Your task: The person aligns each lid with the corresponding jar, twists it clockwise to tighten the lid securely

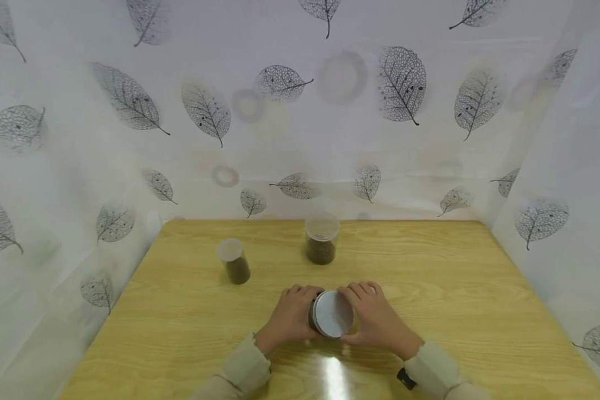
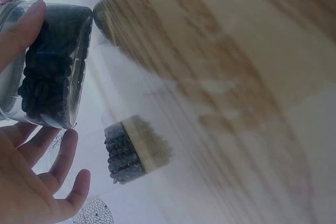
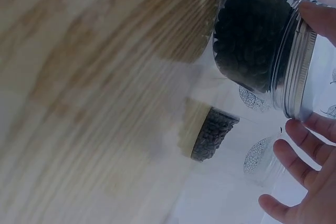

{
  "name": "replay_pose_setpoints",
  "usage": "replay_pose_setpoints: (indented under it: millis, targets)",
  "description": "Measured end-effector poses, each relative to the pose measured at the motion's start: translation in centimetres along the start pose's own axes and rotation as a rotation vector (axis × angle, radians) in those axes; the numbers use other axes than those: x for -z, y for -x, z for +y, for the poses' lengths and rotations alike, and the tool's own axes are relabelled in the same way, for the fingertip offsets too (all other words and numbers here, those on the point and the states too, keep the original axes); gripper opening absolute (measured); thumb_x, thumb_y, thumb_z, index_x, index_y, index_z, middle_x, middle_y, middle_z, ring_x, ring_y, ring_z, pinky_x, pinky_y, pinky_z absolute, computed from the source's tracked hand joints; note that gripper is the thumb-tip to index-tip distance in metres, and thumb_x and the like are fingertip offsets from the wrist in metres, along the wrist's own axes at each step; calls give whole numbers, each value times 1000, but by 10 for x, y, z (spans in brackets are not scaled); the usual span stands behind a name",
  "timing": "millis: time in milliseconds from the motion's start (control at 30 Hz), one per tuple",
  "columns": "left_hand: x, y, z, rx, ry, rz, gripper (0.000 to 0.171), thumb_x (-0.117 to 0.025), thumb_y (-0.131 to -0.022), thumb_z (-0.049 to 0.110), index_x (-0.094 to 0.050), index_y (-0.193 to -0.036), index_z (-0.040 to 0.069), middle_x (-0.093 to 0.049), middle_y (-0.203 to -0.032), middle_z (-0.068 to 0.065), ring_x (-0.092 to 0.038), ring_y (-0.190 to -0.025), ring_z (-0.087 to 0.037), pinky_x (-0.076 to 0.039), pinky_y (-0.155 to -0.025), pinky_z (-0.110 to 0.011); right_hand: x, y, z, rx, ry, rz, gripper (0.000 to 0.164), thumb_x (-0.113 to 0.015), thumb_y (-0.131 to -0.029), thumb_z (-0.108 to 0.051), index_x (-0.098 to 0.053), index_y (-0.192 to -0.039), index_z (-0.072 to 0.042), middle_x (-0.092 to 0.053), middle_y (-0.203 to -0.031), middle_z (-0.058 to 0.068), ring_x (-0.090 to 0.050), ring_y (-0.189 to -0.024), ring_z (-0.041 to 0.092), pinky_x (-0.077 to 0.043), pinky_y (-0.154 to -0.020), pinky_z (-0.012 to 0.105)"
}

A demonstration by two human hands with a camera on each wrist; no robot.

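Note:
A clear jar filled with dark beans [image 3: 249, 40] stands near the middle of the table, between both hands, its round silver lid [image 1: 334, 314] facing up. My left hand [image 1: 292, 315] grips it from the left, thumb on the glass in the left wrist view and fingers around the far side. On the other side, my right hand [image 1: 375, 318] holds the lid's edge, with the thumb and a couple of fingertips against the rim. Its remaining fingers stand spread off the jar in the right wrist view.
Beyond the hands stands a wider jar [image 1: 321, 249], partly filled with dark beans. A narrow jar [image 1: 238, 269] with dark contents is at the left. The wood-grain table [image 1: 460, 278] meets a leaf-patterned curtain [image 1: 340, 139] at the back and sides.

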State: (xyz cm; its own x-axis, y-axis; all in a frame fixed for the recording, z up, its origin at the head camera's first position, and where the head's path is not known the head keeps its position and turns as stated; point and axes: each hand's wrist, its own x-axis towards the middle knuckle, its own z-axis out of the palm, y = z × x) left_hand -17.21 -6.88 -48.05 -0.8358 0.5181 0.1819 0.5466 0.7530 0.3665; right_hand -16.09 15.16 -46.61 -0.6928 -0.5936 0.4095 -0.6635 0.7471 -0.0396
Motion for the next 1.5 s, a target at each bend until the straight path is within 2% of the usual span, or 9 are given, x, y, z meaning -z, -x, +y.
replay_pose_setpoints:
  millis: [267, 567, 867, 1100, 1267, 1500]
  targets:
    - [1, 3, 3, 5, -10, 6, 94, -90, -47, 47, -50, -127, 20, -60, -121, 4, -52, -104, -16, -43, -93, -42, -4, 8, -7, -118, -56, -8, 86, -82, -50, -59, -54, -118, -13, -56, -103, -3, -55, -98, 18, -42, -89, 45]
    - [2, 3, 5, 0, -19, 8, 93, -89, -48, 47, -49, -128, 20, -59, -122, 4, -52, -106, -17, -42, -94, -43, -6, 11, -11, -172, -53, -6, 89, -83, -49, -57, -53, -118, -11, -58, -106, 3, -56, -103, 25, -44, -90, 50]
    - [2, 2, 3, -9, -21, 9, 93, -88, -50, 50, -49, -128, 19, -59, -122, 4, -53, -106, -16, -43, -94, -43, -3, 7, -7, -92, -9, 28, 107, -83, -44, -63, -49, -129, -7, -57, -109, 5, -55, -102, 25, -43, -90, 49]
    - [3, 1, 3, -6, -27, -12, 92, -88, -52, 50, -48, -129, 19, -59, -123, 4, -53, -107, -17, -43, -94, -44, 3, 0, -6, -40, -42, -6, 103, -83, -46, -62, -50, -131, -12, -56, -114, 2, -52, -105, 22, -40, -92, 52]
    - [4, 0, 3, 1, -26, -26, 91, -87, -52, 50, -48, -129, 20, -59, -122, 4, -53, -106, -18, -43, -93, -43, 2, -5, -5, -6, -27, -27, 99, -82, -46, -64, -52, -127, -14, -56, -115, 1, -52, -104, 21, -39, -93, 52]
    - [5, 1, 3, 8, -34, -26, 92, -87, -52, 52, -48, -129, 20, -59, -122, 4, -53, -108, -18, -42, -94, -43, -2, -6, -5, 2, 2, 18, 94, -79, -46, -67, -55, -118, -14, -57, -109, 0, -53, -98, 20, -41, -90, 48]
